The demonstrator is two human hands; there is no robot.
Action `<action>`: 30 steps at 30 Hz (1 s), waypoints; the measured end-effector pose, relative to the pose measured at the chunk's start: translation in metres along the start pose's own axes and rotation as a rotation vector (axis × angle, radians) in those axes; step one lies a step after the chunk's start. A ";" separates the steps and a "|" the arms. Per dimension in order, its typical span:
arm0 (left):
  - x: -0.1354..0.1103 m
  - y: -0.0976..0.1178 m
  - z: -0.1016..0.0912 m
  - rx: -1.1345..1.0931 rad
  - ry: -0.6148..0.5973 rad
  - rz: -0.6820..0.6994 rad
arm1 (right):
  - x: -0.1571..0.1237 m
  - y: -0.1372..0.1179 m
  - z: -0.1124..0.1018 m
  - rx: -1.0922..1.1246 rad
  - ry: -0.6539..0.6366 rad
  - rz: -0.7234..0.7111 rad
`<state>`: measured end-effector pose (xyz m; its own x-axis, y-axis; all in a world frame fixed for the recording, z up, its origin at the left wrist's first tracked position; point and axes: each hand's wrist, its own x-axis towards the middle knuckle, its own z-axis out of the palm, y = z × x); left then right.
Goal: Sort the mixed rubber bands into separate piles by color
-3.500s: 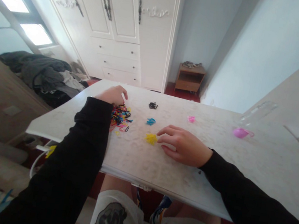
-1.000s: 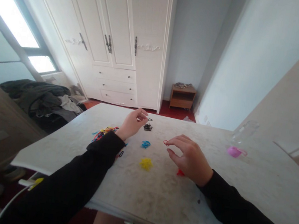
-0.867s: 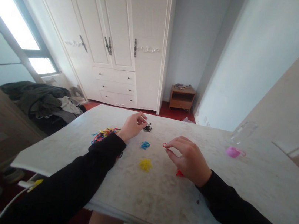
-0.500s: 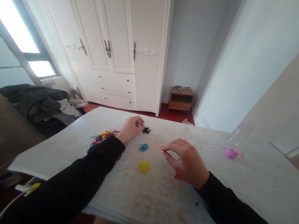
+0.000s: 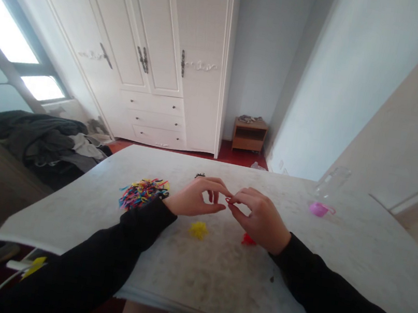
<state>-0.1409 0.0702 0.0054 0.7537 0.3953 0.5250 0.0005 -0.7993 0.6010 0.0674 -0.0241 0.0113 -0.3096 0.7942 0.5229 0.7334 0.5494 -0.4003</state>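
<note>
My right hand [image 5: 260, 217] pinches a small red rubber band [image 5: 229, 200] between thumb and fingertips above the table. Facing it, my left hand [image 5: 198, 197] has its thumb and index finger apart, their tips close to the band; I see nothing held in it. A mixed pile of colourful bands [image 5: 144, 192] lies beside my left wrist. Just behind the left hand a little black heap [image 5: 200, 175] shows in part. A yellow heap [image 5: 198, 230] lies in front of the hands, and a red heap [image 5: 248, 239] sits partly under my right hand.
The pale, stained table [image 5: 213, 283] spans the foreground. At its right stand a clear bottle [image 5: 333, 181] and a pink lid-like piece with a loop [image 5: 319, 209]. Beyond are a white wardrobe [image 5: 196, 107], a small wooden cabinet [image 5: 249, 136] and piled dark clothes [image 5: 38, 144].
My left hand has left the black heap and come right and nearer, up to my right hand. It now hides the blue heap. The right hand keeps its red band; the view shifted slightly.
</note>
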 end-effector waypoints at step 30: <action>0.000 -0.016 -0.017 0.220 0.101 -0.209 | 0.003 0.046 -0.045 0.229 -0.662 0.130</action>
<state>-0.1525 0.0904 0.0062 0.6529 0.5957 0.4678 0.2989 -0.7701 0.5635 0.1275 -0.0083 0.0279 -0.5842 0.8079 -0.0781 0.6662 0.4224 -0.6146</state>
